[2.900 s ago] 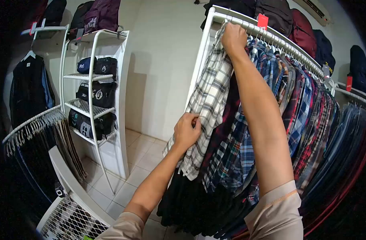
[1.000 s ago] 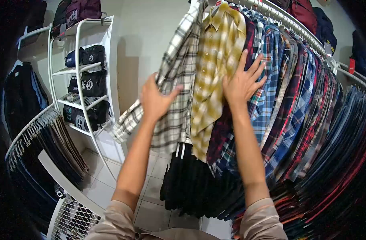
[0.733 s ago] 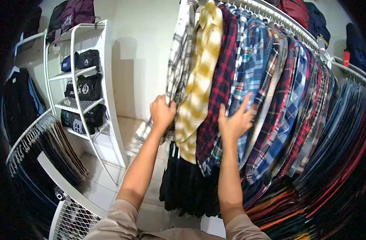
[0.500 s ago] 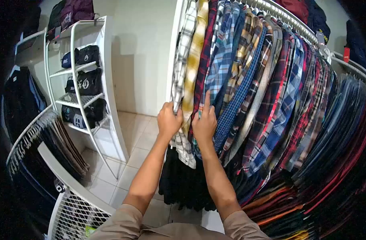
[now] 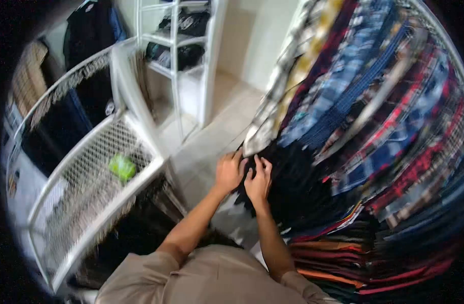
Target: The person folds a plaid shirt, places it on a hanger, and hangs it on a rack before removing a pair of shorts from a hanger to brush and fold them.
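Touching black garments [image 5: 299, 178], fingers [image 5: 266, 166] blurred, grip unclear

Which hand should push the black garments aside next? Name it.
Probably the right hand: it is nearer the bulk of the black garments, while the left hand is at their outer edge.

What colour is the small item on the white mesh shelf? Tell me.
Bright green. The item shows best in the head view, slightly blurred on the shelf.

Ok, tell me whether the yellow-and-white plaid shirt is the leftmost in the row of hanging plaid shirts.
No, a white-and-grey plaid shirt hangs to the left of the yellow-and-white plaid shirt.
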The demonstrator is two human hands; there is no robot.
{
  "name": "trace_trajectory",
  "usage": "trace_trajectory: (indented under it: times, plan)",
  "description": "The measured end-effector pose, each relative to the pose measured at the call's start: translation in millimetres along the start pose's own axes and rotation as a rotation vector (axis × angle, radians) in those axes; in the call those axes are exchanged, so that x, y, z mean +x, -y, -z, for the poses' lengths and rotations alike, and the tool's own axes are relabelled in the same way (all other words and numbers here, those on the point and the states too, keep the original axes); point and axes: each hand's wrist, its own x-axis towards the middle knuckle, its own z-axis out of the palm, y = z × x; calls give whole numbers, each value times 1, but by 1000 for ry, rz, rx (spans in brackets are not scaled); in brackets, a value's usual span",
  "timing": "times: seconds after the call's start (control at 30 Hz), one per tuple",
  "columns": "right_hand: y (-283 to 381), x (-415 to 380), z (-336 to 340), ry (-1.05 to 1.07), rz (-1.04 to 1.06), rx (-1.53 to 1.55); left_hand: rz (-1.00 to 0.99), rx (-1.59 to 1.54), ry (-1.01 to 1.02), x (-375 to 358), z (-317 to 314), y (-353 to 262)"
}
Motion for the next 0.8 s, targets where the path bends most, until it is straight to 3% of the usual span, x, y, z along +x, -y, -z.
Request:
trace_trajectory:
  times: [0.1, 0.17, 0.23, 0.33, 0.47, 0.6, 0.7, 0.8]
  plan:
    - [4, -79, -28, 141, 23, 167, 298, -14, 226, -84, 37, 10]
    - [17, -121, -34, 382, 26, 244, 453, -30, 282, -140, 58, 30]
    - [32, -151, -41, 575, -6, 311, 652, -55, 331, -185, 83, 40]
    - [58, -178, -54, 773, 6, 361, 774, 67, 275, -229, 127, 52]
    - [77, -201, -99, 704, 90, 486, 838, 142, 92, -258, 166, 59]
    - [99, -190, -137, 721, -71, 558, 822, 167, 61, -255, 186, 67]
    - [118, -174, -164, 642, -114, 584, 678, 251, 58, -241, 186, 86]
    - [117, -167, -196, 563, 81, 497, 497, 351, 18, -220, 187, 108]
